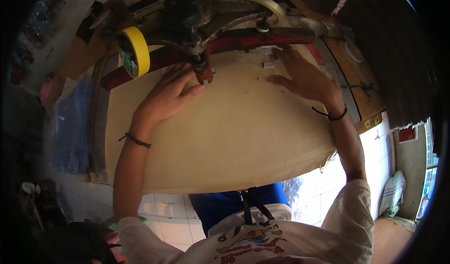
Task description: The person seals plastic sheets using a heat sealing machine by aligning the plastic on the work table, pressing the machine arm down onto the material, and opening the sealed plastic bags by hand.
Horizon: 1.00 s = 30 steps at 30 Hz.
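Both my hands rest on a wide cream-coloured board (220, 137) with a curved near edge. My left hand (174, 89) lies flat, its thumb stretched out beside a forked red metal foot (202, 71) that comes down from the machine. A red bar partly covers that hand's fingertips. To the right, my right hand (303, 75) is spread with thumb and fingers apart, next to a small pale square piece (267, 64). Neither hand grips anything. A few tiny dark specks lie on the surface between the hands.
The dark metal machine (187, 18) stands over the board's far side, with a long red bar (262, 36) across it. A yellow tape roll (137, 53) hangs at its left. Clear plastic (70, 128) sits at the left; wooden tabletop (358, 95) extends at the right.
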### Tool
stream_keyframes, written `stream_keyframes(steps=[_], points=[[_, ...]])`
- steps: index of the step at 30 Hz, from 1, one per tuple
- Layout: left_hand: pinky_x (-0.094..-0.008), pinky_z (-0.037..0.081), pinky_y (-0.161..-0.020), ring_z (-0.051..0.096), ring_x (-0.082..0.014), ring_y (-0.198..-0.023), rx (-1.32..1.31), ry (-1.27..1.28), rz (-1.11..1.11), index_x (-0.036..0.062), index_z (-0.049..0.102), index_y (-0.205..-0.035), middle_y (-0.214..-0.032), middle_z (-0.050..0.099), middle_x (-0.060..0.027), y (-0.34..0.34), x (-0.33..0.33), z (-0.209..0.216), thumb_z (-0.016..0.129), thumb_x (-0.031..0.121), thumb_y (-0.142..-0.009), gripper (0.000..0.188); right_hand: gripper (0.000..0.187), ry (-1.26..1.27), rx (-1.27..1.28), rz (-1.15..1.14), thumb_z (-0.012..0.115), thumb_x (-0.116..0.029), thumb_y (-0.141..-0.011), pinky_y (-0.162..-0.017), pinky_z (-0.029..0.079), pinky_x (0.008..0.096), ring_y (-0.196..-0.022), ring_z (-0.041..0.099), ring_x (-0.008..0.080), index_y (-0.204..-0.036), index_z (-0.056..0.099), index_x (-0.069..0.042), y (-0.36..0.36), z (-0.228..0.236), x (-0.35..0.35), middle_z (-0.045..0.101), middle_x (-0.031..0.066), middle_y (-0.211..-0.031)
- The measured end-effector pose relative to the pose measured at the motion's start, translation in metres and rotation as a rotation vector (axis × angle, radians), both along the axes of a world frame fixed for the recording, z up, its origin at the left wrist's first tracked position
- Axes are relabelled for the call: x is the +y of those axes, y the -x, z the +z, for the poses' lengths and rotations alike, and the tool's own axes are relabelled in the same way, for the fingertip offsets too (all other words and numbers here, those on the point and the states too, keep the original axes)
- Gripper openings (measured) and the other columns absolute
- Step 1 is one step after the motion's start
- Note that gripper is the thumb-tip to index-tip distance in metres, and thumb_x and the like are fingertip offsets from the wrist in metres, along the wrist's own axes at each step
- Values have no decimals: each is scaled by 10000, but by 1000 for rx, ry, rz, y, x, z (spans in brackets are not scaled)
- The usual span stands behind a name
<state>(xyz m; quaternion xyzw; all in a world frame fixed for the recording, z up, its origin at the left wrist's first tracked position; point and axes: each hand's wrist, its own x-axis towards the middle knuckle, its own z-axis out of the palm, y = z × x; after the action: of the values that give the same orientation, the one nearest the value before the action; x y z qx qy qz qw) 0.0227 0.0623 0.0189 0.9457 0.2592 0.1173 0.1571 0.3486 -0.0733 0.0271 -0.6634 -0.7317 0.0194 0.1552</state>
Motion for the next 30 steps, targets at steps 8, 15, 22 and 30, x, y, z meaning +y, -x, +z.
stream_keyframes(steps=[8,15,22,30], points=[[-470,255,-1228,413,-332,-1396,-54,-64,-3,136,537,-1379,-1468,497,-124,2,3,-6,541,358,-1027,416,660,14,-34,-59,645,-412,-960,-1075,445,452,-1317,496,390,-1417,465,29,-1,3,1,529,263,-1373],[-482,272,-1209,395,-366,-1409,-57,-97,0,150,532,-1384,-1490,478,-128,1,6,-10,554,364,-1021,422,635,0,49,-39,666,-389,-947,-1047,454,455,-1258,535,397,-1377,490,43,-1,6,-1,583,264,-1294],[-445,236,-1219,334,-376,-1457,4,38,46,78,433,-1494,-1548,405,-187,-5,10,-10,550,438,-1017,609,662,50,81,-109,657,-389,-962,-1056,448,451,-1259,549,398,-1432,443,25,-4,5,6,560,276,-1347],[-447,229,-1225,317,-371,-1469,30,84,35,82,439,-1494,-1552,412,-181,0,11,-4,573,432,-1008,613,542,17,87,16,655,-349,-965,-1102,414,448,-1335,475,375,-1351,541,14,-6,2,5,554,212,-1378]])
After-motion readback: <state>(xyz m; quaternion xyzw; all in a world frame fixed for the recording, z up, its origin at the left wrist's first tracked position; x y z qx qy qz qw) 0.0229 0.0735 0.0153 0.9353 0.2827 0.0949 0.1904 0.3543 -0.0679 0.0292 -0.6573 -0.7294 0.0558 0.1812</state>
